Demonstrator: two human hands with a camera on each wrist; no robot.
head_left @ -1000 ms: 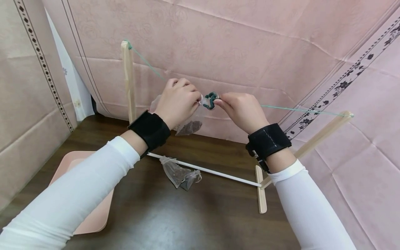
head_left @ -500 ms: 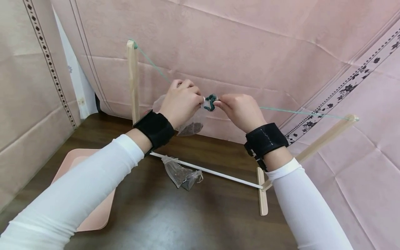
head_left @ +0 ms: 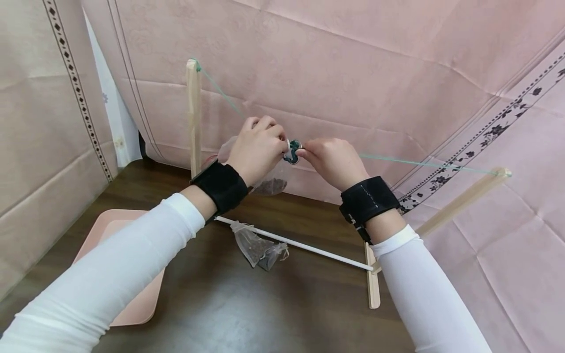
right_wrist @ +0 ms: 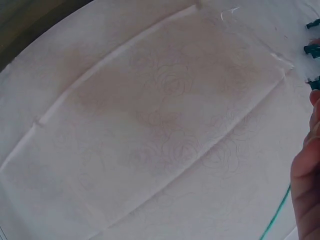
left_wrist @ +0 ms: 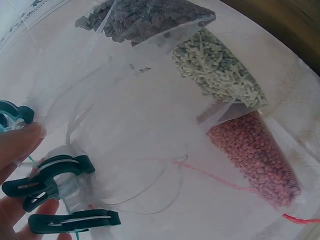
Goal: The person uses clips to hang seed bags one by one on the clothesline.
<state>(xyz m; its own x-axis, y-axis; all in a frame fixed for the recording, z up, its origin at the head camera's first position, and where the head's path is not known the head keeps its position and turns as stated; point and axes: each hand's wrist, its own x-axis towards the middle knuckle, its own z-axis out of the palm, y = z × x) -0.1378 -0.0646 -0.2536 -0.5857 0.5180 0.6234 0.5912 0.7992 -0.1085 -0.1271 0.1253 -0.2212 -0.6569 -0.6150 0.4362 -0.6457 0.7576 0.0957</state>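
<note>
A green line (head_left: pixel 419 163) runs between two wooden posts. At its middle my right hand (head_left: pixel 335 159) pinches a dark green clothespin (head_left: pixel 291 153). My left hand (head_left: pixel 260 147) is just left of that clip and grips the whitish top of a sheer mesh bag (head_left: pixel 271 186); the exact finger contact is partly hidden. In the left wrist view, two more green clothespins (left_wrist: pixel 55 175) (left_wrist: pixel 75 221) sit by the left fingers. Hanging there are bags of dark bits (left_wrist: pixel 150 20), pale green pellets (left_wrist: pixel 217 70) and pinkish-red pellets (left_wrist: pixel 255 160).
Two small mesh bags (head_left: pixel 253 245) lie on the brown table (head_left: pixel 265 314) against a white rod (head_left: pixel 318 251). At left a pink tray (head_left: pixel 141 304) is partly under my left sleeve. The posts (head_left: pixel 194 117) (head_left: pixel 463 201) flank my hands, with a pink cloth behind.
The head view has shifted slightly, so the scene slides right and a little down. My right hand has come a little closer to the left, and both keep their grip.
</note>
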